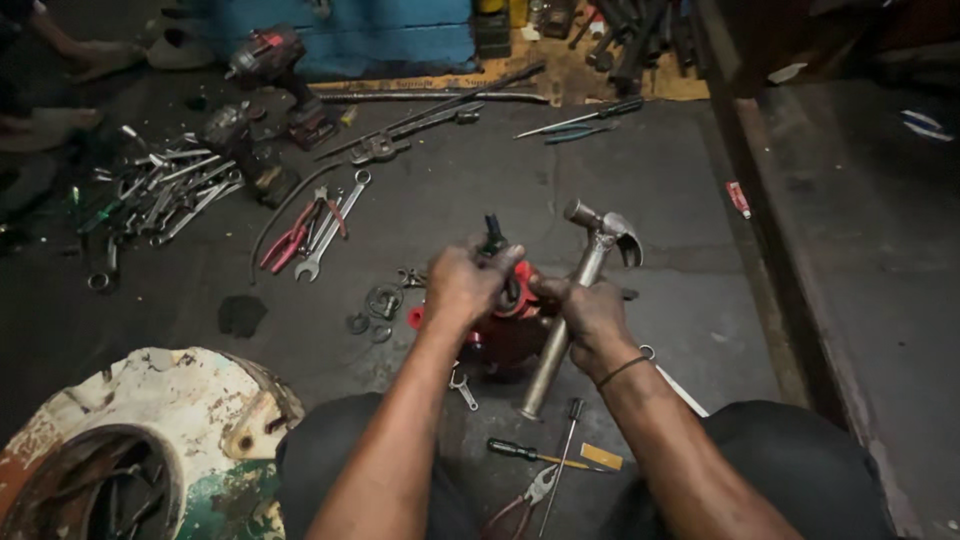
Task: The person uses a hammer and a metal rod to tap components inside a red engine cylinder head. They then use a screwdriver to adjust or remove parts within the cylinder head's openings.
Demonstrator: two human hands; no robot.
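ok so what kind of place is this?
Likely a repair workshop, with work done on the floor. A heap of wrenches and a power drill lie about; the right hand holds a claw hammer, the left hand a red part.

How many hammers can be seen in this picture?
1. The metal claw hammer is in the right hand, held above the red part. More may be hidden in the tool pile at left.

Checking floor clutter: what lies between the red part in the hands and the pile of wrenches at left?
In the head view, rings and washers, then red-handled pliers beside a spanner, lie between the red part and the wrenches.
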